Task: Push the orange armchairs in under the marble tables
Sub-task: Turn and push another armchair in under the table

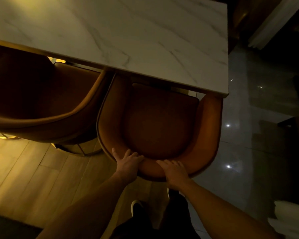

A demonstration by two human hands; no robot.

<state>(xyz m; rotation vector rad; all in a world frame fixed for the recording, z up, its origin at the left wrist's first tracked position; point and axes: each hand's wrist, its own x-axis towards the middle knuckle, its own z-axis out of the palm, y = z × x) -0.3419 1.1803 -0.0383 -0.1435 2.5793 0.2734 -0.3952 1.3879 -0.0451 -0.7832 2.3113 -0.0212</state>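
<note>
Both your hands, left (128,165) and right (175,170), grip the backrest of the orange armchair (155,128), its seat front just under the marble surface (110,31) edge. Push crookedly and its arm may scrape the neighbouring armchair (41,100).

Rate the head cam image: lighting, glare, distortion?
Head view: dim, with a warm yellow cast at left; the chair seat sits in deep shadow; small glare spots on the glossy floor at right; the table edge bows from wide-angle distortion; both hands stay readable.

Both hands (150,165) grip the orange armchair's (155,128) backrest, seemingly partway under the marble table (128,35).
</note>
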